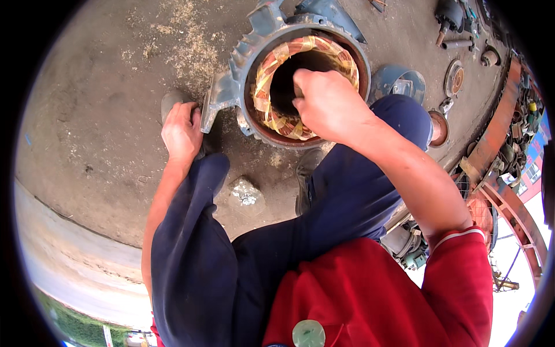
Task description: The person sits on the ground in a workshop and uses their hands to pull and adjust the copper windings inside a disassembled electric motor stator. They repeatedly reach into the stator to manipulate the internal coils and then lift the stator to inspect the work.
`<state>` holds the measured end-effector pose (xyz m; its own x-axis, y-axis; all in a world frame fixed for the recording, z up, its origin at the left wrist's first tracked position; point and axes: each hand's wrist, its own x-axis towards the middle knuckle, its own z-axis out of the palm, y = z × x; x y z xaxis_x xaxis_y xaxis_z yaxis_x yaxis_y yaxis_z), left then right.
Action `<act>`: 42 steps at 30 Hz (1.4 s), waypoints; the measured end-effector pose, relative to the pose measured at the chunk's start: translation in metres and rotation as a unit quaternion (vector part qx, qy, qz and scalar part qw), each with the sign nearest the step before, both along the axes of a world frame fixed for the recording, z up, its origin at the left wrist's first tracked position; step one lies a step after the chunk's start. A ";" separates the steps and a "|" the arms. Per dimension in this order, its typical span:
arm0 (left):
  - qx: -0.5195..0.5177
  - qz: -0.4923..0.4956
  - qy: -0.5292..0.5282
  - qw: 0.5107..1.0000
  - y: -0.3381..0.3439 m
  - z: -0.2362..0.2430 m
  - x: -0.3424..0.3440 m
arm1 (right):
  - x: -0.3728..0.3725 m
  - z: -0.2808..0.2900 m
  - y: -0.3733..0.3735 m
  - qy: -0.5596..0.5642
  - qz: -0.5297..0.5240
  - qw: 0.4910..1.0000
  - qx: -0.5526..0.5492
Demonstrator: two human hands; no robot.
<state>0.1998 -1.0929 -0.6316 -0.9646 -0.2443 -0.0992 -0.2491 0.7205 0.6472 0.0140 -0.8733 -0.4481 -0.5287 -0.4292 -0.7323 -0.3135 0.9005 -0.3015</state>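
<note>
A blue-grey electric motor housing (234,87) stands on the ground in front of me, its round end facing up. Inside its rim runs a ring of copper windings (263,95) bound with yellowish tape, around a dark bore. My right hand (329,104) is over the right side of this opening, fingers curled inward; whatever they hold is hidden. My left hand (180,132) is curled beside the housing's projecting mounting foot (213,104), in front of my shoe (171,103). Its fingertips are partly hidden, and I cannot tell whether it touches the foot.
A blue cylindrical cover (399,84) lies right of the housing, near my knee. Farther right are a round flange (454,78), a rusty steel beam (494,124) and heaped scrap parts. Pale debris (182,37) is scattered on the ground at the upper left.
</note>
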 end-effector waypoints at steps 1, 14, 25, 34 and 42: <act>-0.002 -0.001 0.006 1.000 0.000 -0.003 0.000 | 0.000 0.000 0.000 0.006 -0.003 1.000 0.006; -0.002 0.040 0.009 0.999 -0.001 -0.001 0.006 | 0.012 0.018 0.013 0.079 -0.193 0.965 -0.156; -0.002 0.025 0.002 1.000 0.005 0.004 -0.001 | 0.002 0.020 0.003 -0.043 -0.135 0.987 -0.072; -0.005 0.046 0.000 0.999 0.005 -0.006 0.002 | -0.007 0.007 -0.011 -0.017 -0.003 1.000 -0.008; 0.010 0.063 0.011 0.998 0.000 -0.003 0.013 | 0.029 0.050 0.019 0.206 0.010 0.954 -0.220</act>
<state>0.2126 -1.0929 -0.6346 -0.9285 -0.3616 -0.0845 -0.3220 0.6707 0.6682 0.0427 -0.8539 -0.3980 -0.7207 -0.6602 -0.2115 -0.5027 0.7077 -0.4964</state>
